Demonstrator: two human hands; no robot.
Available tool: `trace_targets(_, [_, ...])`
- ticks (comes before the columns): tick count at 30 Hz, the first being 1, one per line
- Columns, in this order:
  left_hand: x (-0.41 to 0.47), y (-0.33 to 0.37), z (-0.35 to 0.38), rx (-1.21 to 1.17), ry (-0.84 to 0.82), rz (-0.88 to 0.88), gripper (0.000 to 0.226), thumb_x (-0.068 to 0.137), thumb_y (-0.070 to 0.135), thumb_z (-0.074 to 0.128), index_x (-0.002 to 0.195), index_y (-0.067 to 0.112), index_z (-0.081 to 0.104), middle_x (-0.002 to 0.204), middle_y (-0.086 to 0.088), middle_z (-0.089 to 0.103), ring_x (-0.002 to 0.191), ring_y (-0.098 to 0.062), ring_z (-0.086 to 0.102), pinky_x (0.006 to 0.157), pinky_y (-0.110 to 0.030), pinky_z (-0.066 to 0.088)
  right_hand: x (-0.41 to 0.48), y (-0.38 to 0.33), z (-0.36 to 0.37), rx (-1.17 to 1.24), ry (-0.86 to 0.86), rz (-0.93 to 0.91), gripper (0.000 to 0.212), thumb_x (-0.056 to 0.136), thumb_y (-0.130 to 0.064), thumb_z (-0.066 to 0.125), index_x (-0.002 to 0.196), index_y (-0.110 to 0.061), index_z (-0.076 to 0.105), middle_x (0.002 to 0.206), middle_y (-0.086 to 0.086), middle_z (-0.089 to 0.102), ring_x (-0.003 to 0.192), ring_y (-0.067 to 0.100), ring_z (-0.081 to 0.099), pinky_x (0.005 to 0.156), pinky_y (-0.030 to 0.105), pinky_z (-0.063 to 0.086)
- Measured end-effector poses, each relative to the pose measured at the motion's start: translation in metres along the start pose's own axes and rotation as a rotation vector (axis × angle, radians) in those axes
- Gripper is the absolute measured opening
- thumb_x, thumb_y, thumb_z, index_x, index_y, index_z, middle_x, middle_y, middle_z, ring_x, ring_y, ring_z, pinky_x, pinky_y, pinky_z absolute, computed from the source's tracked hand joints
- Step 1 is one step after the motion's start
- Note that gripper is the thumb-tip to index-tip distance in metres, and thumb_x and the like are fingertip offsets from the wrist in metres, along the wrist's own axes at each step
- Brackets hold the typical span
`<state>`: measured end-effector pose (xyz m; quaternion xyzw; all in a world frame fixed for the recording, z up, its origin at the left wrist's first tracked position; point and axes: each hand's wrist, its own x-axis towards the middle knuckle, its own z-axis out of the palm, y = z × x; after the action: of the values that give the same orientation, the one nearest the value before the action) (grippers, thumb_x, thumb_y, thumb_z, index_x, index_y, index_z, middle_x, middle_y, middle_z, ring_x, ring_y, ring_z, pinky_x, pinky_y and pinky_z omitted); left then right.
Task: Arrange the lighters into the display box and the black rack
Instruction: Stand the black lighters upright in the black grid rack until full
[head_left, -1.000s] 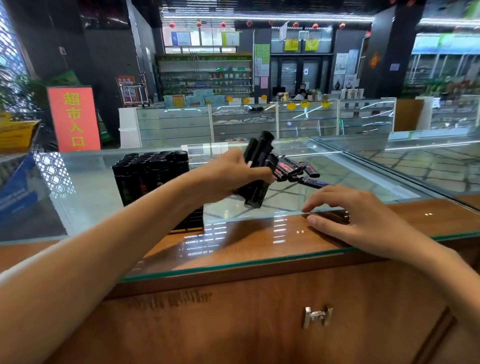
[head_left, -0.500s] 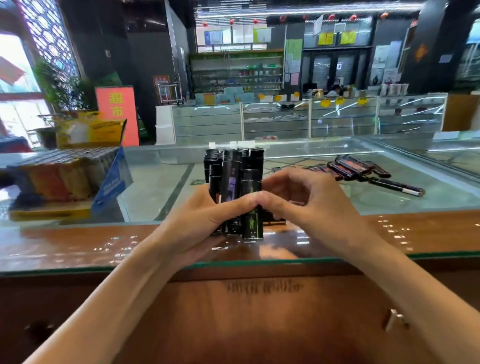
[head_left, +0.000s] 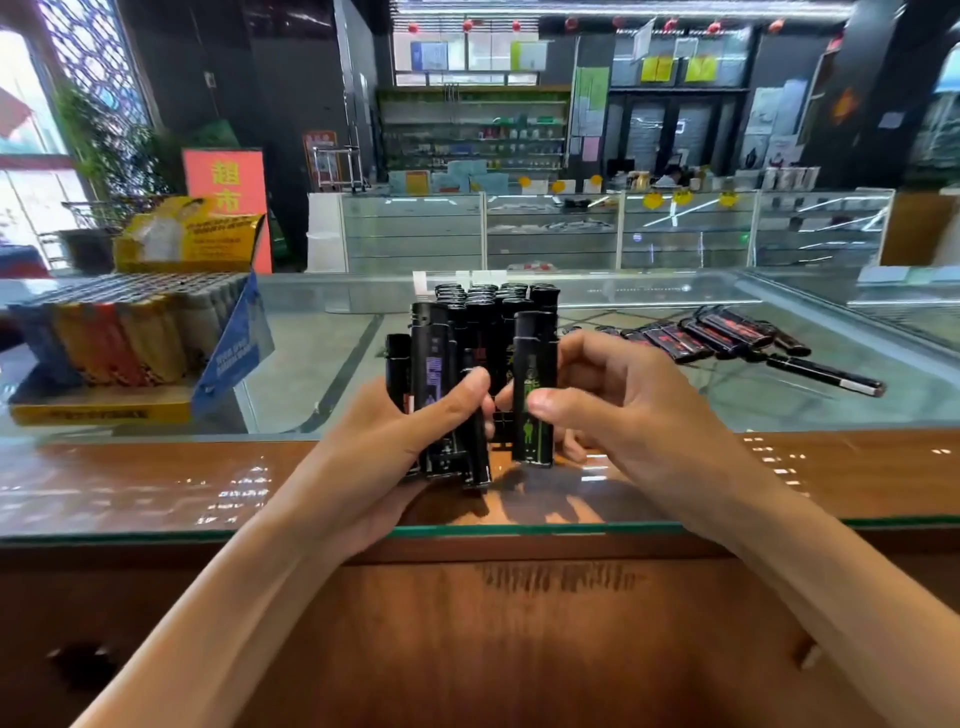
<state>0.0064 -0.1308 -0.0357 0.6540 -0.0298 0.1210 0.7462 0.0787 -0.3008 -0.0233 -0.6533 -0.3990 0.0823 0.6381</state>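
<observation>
- Several black lighters (head_left: 434, 400) are gripped upright in the left hand (head_left: 395, 447), with the thumb pressed across their fronts.
- One green-printed lighter (head_left: 532, 395) is pinched upright by the right hand (head_left: 623, 410), just beside that bunch.
- The black rack (head_left: 503, 423), filled with lighters, is seen directly behind the hands, at 12 o'clock.
- The display box (head_left: 98, 413) is set at 9 o'clock; loose lighters (head_left: 717, 332) are strewn at 2 o'clock on the glass counter (head_left: 311, 374).

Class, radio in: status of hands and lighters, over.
Left hand grips several black lighters. Right hand pinches green-printed lighter by black rack. Loose lighters on glass, right.
</observation>
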Motion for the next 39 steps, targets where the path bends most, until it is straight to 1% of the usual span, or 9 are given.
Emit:
trace_targets(6, [-0.005,0.001,-0.014,-0.004,-0.054,-0.004,0.008,0.079,0.030,0.074,0.082,0.023,0.072,0.082,-0.005,0.064,0.080,-0.016,0.062,0.068,-0.029,0.054,0.010,0.000,-0.049,0.032,0.008,0.077,0.042,0.067,-0.022,0.080,0.104,-0.008,0.065,0.086,0.017,0.069,0.077,0.024,0.056,0.055,0.021,0.044])
trace_targets(9, [-0.005,0.001,-0.026,-0.048,-0.014,-0.021,0.009,0.073,0.026,0.075,0.081,0.022,0.074,0.081,-0.006,0.063,0.080,-0.017,0.061,0.071,-0.036,0.054,0.015,0.002,-0.066,-0.054,0.078,0.080,0.039,0.059,-0.035,0.080,0.092,-0.014,0.074,0.073,0.004,0.065,0.059,0.011,0.052,0.047,0.019,0.041])
trace_targets(11, [-0.004,0.001,-0.031,-0.061,0.016,-0.041,0.012,0.069,0.025,0.076,0.080,0.021,0.075,0.081,-0.006,0.064,0.080,-0.018,0.062,0.070,-0.038,0.052,0.020,0.003,-0.070,-0.174,0.127,0.067,0.038,0.059,-0.042,0.077,0.084,-0.014,0.075,0.072,0.009,0.064,0.053,0.012,0.049,0.044,0.018,0.039])
trace_targets(14, [-0.004,0.000,-0.034,-0.079,0.038,-0.058,0.013,0.067,0.024,0.074,0.079,0.019,0.076,0.080,-0.006,0.065,0.079,-0.019,0.063,0.068,-0.036,0.054,0.028,0.004,-0.069,-0.250,0.118,0.038,0.032,0.069,-0.034,0.069,0.085,-0.006,0.073,0.081,0.025,0.066,0.056,0.017,0.053,0.048,0.019,0.044])
trace_targets(17, [-0.006,0.003,-0.037,-0.111,0.073,-0.064,0.020,0.062,0.023,0.077,0.081,0.017,0.076,0.081,-0.007,0.066,0.078,-0.018,0.064,0.064,-0.035,0.055,0.035,-0.001,-0.057,-0.220,0.029,0.009,0.025,0.078,-0.020,0.062,0.093,0.000,0.070,0.080,0.013,0.072,0.065,0.018,0.065,0.058,0.019,0.053])
trace_targets(20, [-0.009,0.006,-0.041,-0.121,0.139,-0.063,0.023,0.062,0.019,0.080,0.083,0.011,0.073,0.081,-0.008,0.066,0.076,-0.018,0.065,0.062,-0.036,0.056,0.042,-0.005,-0.031,-0.273,0.017,-0.086,0.019,0.082,-0.004,0.065,0.097,0.008,0.065,0.082,0.018,0.072,0.070,0.022,0.071,0.066,0.026,0.058])
trace_targets(27, [-0.013,0.009,-0.041,-0.172,0.134,-0.064,0.017,0.064,0.019,0.071,0.080,0.013,0.074,0.078,-0.007,0.066,0.072,-0.016,0.065,0.065,-0.041,0.056,0.057,0.004,0.019,-0.636,0.121,-0.227,0.018,0.076,-0.018,0.077,0.069,-0.002,0.071,0.067,0.004,0.071,0.065,0.014,0.068,0.071,0.040,0.055])
trace_targets(34, [-0.010,0.006,-0.047,-0.202,0.076,-0.075,0.016,0.066,0.017,0.078,0.081,0.013,0.075,0.078,-0.007,0.066,0.071,-0.017,0.064,0.060,-0.039,0.053,0.061,0.008,0.037,-0.793,0.161,-0.234,0.014,0.079,-0.010,0.074,0.069,-0.002,0.069,0.064,0.000,0.069,0.062,0.003,0.065,0.062,0.025,0.051])
trace_targets(39, [-0.010,0.008,-0.045,-0.199,0.087,-0.075,0.014,0.063,0.022,0.073,0.075,0.016,0.077,0.075,-0.006,0.066,0.069,-0.016,0.062,0.060,-0.037,0.052,0.057,0.011,0.042,-0.568,0.271,-0.179,0.011,0.074,-0.007,0.079,0.082,-0.007,0.071,0.062,-0.010,0.065,0.055,-0.001,0.066,0.056,0.012,0.053])
